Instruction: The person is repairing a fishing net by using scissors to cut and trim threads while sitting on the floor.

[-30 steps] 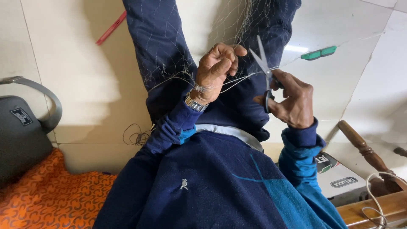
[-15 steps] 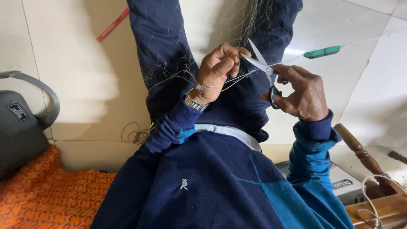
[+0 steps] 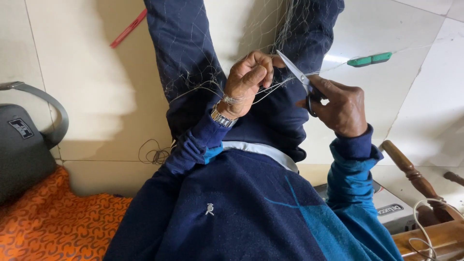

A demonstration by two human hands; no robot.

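left hand (image 3: pixel 249 82): fingers pinching net threads (image 3: pixel 270 89) | right hand (image 3: pixel 340 106): fingers gripping scissors (image 3: pixel 297 77), blades raised

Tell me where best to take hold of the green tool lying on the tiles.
Probably at the middle of the green tool, coming straight down from above. It lies flat and alone on the tile floor, long and narrow, so fingers can close across its short width. Both hands are busy: left hand pinching net threads, right hand holding scissors.

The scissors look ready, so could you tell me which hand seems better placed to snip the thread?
Probably the right hand: it holds the scissors, blades beside the thread pinched by the left hand.
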